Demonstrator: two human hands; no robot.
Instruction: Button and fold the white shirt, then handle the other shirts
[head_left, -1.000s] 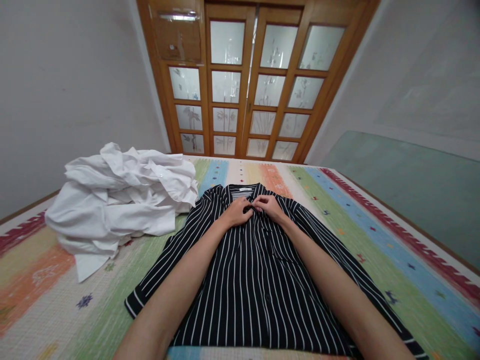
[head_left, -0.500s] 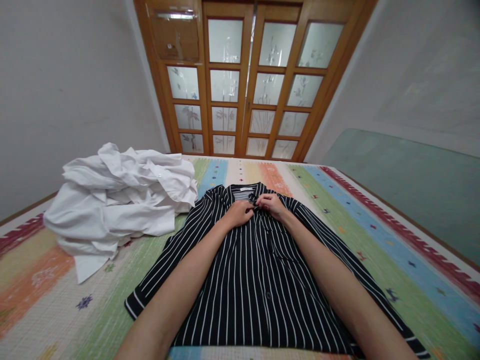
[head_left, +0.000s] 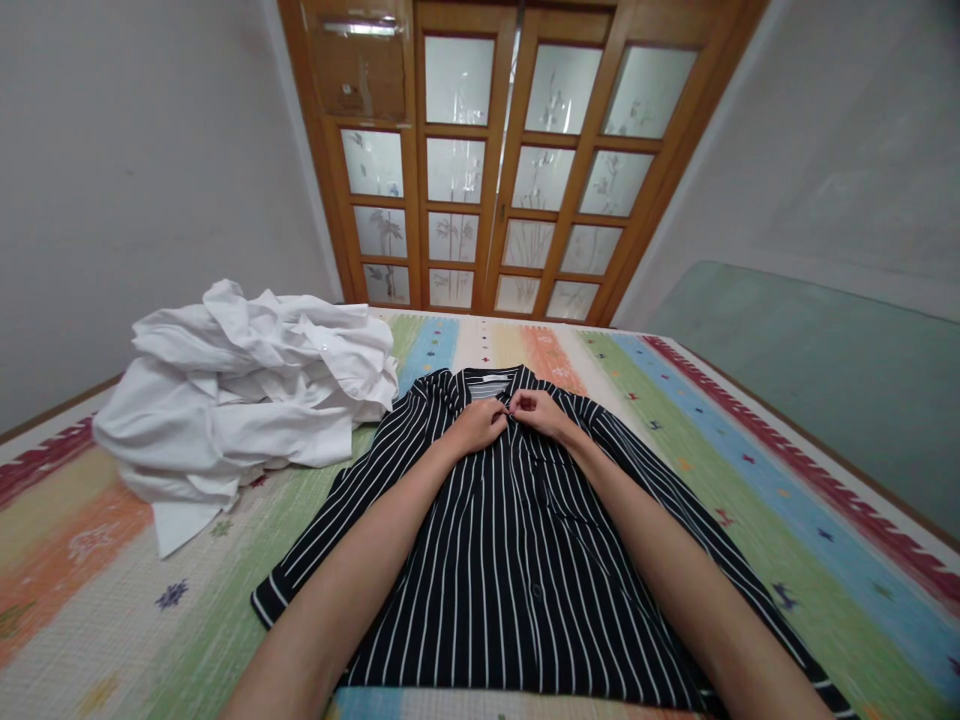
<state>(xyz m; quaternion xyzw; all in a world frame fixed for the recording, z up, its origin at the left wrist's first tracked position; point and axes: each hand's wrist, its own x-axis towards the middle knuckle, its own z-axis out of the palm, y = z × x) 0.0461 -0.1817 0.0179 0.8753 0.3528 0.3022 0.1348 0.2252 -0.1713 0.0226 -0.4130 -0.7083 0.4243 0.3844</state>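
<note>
A black shirt with white stripes (head_left: 480, 560) lies front up, its collar at the far end and its sleeves spread to both sides. Just below the collar, my left hand (head_left: 481, 424) pinches the front edge of the shirt. Close beside it, my right hand (head_left: 538, 412) has thumb and fingers pressed together on the same spot of the placket. The fingertips of both hands nearly meet there, and they hide whatever small part lies between them. Lower on the front, a dark button (head_left: 536, 592) shows.
A crumpled heap of white cloth (head_left: 247, 400) lies to the left of the shirt. Both rest on a colourful striped cover (head_left: 202, 620). Beyond stand wooden doors with glass panes (head_left: 491, 230). A pale green panel (head_left: 817, 370) leans along the right wall.
My hands stay at the same place below the collar, with only small finger movements. The right fingers have curled in a little more. The whole view has shifted slightly.
</note>
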